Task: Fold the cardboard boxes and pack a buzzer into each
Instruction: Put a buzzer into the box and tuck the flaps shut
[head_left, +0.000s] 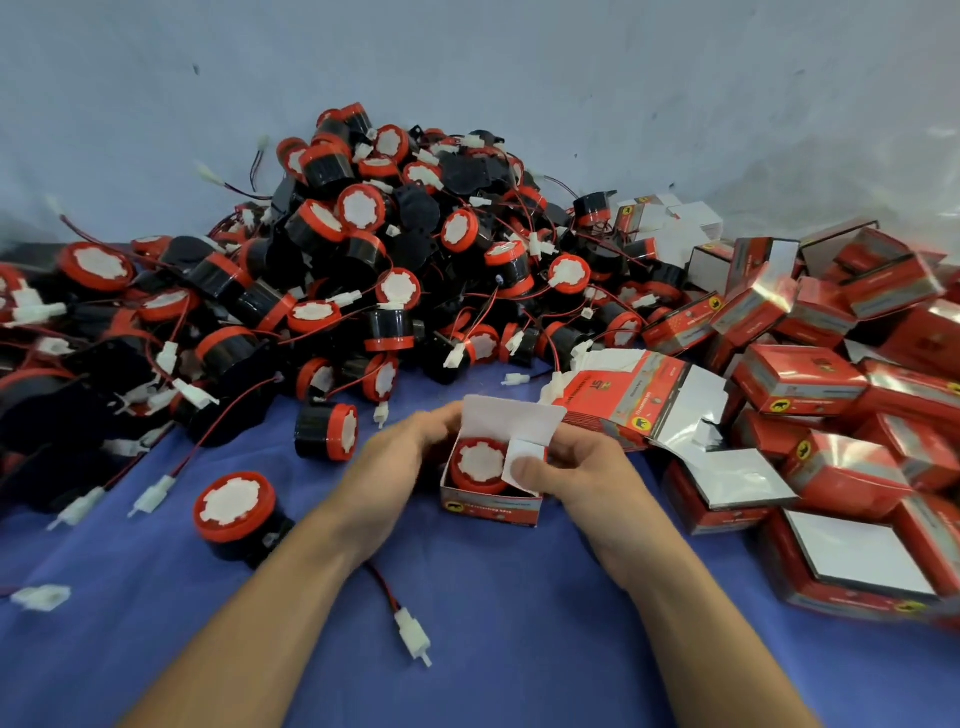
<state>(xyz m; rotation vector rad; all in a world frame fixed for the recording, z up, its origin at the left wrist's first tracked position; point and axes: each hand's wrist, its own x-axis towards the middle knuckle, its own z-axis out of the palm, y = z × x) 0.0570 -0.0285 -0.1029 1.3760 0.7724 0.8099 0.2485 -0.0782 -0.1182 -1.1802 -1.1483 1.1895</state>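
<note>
The left hand (400, 462) curls round the left side of an open red box (491, 506). The right hand (576, 467) grips its right side, thumb pressing a white flap (519, 465) over the buzzer (480, 462) inside. The box stands mid-bench (493, 623), its front print unreadably small. Flat cartons (623, 400) just behind show "ST".

**One head-worn, wide-angle view**

The camera looks forward and down at the blue surface (498, 613) from close above. The left hand (395, 467) and right hand (576, 475) reach in from 6 o'clock; the wall (467, 62) fills 12 o'clock.
</note>
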